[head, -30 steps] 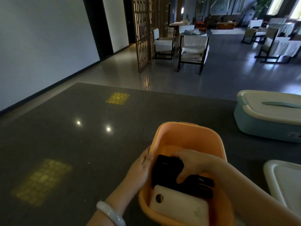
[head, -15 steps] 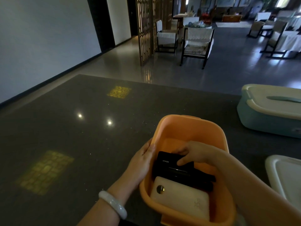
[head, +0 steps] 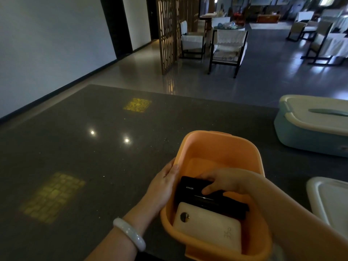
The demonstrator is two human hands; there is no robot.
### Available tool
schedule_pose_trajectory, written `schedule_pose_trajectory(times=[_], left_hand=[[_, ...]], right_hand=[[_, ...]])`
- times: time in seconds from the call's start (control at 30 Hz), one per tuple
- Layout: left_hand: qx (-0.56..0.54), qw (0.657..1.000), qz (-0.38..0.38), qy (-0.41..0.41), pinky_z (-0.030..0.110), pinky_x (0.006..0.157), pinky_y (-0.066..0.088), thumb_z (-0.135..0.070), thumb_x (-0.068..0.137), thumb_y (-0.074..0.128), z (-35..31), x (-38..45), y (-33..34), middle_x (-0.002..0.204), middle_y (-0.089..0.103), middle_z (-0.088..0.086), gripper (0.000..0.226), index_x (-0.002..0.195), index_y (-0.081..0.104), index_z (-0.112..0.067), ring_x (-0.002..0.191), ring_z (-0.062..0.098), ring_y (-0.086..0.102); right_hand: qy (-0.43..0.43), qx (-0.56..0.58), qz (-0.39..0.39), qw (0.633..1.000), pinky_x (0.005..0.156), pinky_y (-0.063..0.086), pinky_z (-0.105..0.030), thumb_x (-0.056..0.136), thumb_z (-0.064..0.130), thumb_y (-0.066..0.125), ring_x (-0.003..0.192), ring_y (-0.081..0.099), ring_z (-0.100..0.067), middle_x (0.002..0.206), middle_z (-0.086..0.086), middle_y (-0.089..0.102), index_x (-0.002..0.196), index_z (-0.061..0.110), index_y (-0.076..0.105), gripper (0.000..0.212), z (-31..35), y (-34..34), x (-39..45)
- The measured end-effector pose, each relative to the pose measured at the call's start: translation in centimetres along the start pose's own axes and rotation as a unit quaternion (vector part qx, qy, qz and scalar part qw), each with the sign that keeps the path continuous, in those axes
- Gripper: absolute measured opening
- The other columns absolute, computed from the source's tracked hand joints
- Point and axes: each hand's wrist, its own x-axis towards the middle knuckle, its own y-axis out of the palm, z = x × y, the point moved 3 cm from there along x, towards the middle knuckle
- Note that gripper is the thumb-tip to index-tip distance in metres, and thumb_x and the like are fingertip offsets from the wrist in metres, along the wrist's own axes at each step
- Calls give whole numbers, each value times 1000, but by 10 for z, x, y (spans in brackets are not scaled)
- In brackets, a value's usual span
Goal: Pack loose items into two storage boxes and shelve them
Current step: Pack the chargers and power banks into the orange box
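An open orange storage box (head: 222,146) stands on the dark counter near its front edge. Inside lie a cream power bank (head: 207,228) at the near end and a black Anker power bank (head: 188,189) on top of another dark item. My left hand (head: 163,183), with a pale bangle on the wrist, grips the box's left rim. Reaching into the box, my right hand (head: 224,181) has its fingers around the black power bank. A teal storage box (head: 305,136) with a cream lid on it sits at the right.
A loose cream lid (head: 331,200) lies at the right edge of the dark stone counter (head: 75,157). Beyond the counter are a polished floor, a wooden lattice screen (head: 167,32) and several chairs (head: 227,46).
My right hand has shifted on the black power bank, which now lies flatter with its label showing. The left hand stays on the rim. The camera has tilted slightly.
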Motion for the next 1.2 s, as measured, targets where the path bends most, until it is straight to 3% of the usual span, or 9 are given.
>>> schedule_pose_trajectory(times=[0.1, 0.27, 0.43, 0.7, 0.8, 0.9, 1.03, 1.13, 1.2], left_hand=[[7, 1000, 2, -2, 25, 92, 26, -56, 97, 28, 0, 0, 1, 106, 38, -26, 52, 146, 28, -39, 96, -10, 39], [6, 1000, -2, 4, 18, 86, 28, -55, 97, 28, 1, 0, 0, 94, 36, -34, 48, 143, 28, -42, 81, -20, 34], [-8, 1000, -5, 3, 12, 78, 29, -56, 97, 28, 2, 0, 2, 92, 37, -37, 27, 123, 33, -56, 79, -20, 36], [10, 1000, -11, 2, 5, 70, 22, -56, 97, 27, 4, 4, 2, 90, 37, -36, 45, 141, 29, -45, 77, -21, 34], [8, 1000, -4, 6, 5, 69, 26, -57, 97, 27, 5, 5, 2, 92, 41, -36, 42, 138, 31, -47, 78, -21, 38], [-15, 1000, 17, 15, 12, 77, 37, -57, 97, 29, 5, 4, 1, 108, 54, -26, 44, 138, 37, -44, 94, -13, 49], [-51, 998, 26, 21, 38, 100, 47, -54, 98, 41, 7, -3, -9, 122, 64, -7, 41, 135, 48, -39, 110, 8, 61], [-31, 999, -44, -9, 31, 106, 40, -47, 98, 46, 21, -14, -35, 139, 51, -10, 42, 139, 43, -43, 123, 6, 50], [3, 996, -86, -18, 21, 98, 40, -42, 97, 49, 35, -29, -62, 138, 50, -12, 41, 138, 44, -43, 121, 2, 49]], right_hand=[[2, -14, 0, 1000, 88, 39, -31, 89, 35, 62, 105, 55, -5, 115, 17, 59, 134, 45, 45, 49, 0, 1, 0], [2, -16, 2, 1000, 100, 38, -37, 89, 34, 62, 112, 55, -9, 120, 15, 60, 135, 43, 45, 50, 1, 1, 0], [5, -35, 3, 999, 101, 36, -38, 90, 34, 61, 115, 52, -11, 125, 13, 56, 137, 44, 43, 51, 3, 0, -2], [7, -31, 10, 999, 97, 37, -36, 88, 32, 62, 112, 52, -9, 119, 17, 57, 135, 43, 44, 51, 5, -1, -1], [11, -29, 6, 999, 99, 38, -37, 87, 33, 63, 112, 53, -9, 119, 17, 58, 133, 45, 45, 51, 3, 0, 1], [1, -42, -8, 999, 95, 38, -32, 87, 36, 63, 109, 53, -4, 118, 20, 57, 128, 49, 47, 46, 3, -2, 0], [-54, -85, -143, 985, 71, 41, -15, 90, 35, 61, 90, 59, 5, 100, 21, 61, 104, 47, 54, 19, 25, -21, -9], [-78, -170, -275, 943, 57, 45, -16, 91, 36, 58, 73, 62, 0, 87, 12, 62, 96, 42, 53, 10, 64, -40, -23], [-104, -165, -294, 936, 56, 44, -15, 92, 34, 57, 74, 62, -2, 92, 15, 61, 102, 46, 50, 18, 103, -42, -25]])
